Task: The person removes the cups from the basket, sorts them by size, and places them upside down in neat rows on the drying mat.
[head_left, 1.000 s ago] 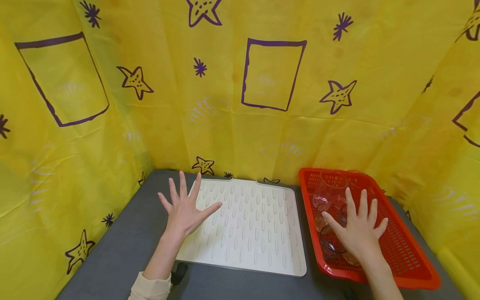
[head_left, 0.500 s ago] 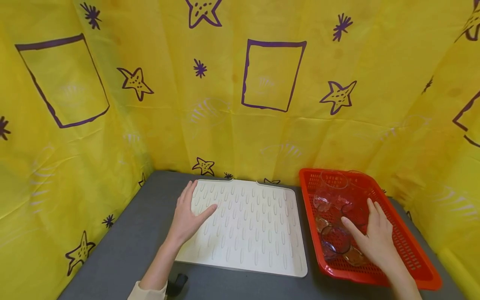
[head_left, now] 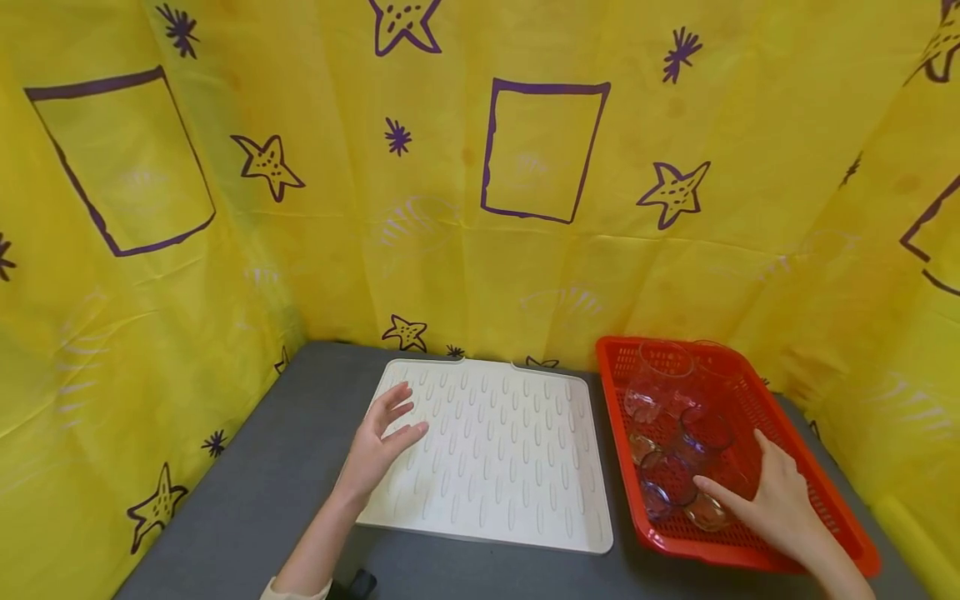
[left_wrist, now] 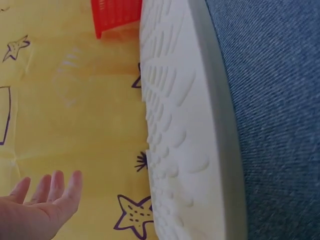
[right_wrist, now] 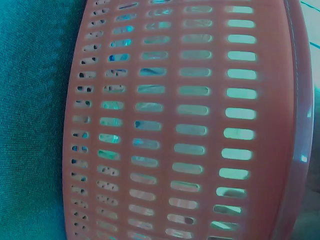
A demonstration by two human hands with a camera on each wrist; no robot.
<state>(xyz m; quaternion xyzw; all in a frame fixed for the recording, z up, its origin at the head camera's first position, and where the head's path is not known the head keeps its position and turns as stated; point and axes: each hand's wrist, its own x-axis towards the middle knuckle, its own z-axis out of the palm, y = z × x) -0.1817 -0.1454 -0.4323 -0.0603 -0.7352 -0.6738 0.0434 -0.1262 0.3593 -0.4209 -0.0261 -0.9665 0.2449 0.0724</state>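
Observation:
My left hand [head_left: 378, 446] hovers above the left part of a white ridged drying mat [head_left: 495, 450], fingers loosely bent and holding nothing. In the left wrist view, the left hand [left_wrist: 45, 210] shows at the lower left, away from the mat [left_wrist: 200, 125]. On the right, my right hand [head_left: 783, 504] is over the front right part of a red slotted basket [head_left: 821, 508], thumb and fingers spread apart with nothing between them. Several see-through glasses stand or lie in the basket, among them a purple-tinted glass [head_left: 667, 483] near the thumb and a taller clear glass [head_left: 652, 387] behind.
Dark grey cloth [head_left: 277, 450] covers the table under mat and basket. A yellow patterned curtain [head_left: 450, 275] closes off the back and sides. The basket's slotted side wall [right_wrist: 195, 120] fills the right wrist view. A small black object [head_left: 362, 583] lies by the left forearm.
Both hands have gone from widely spread fingers to relaxed ones. The left came slightly lower and its fingers bent; the right moved right and toward me. Mat and basket stay put.

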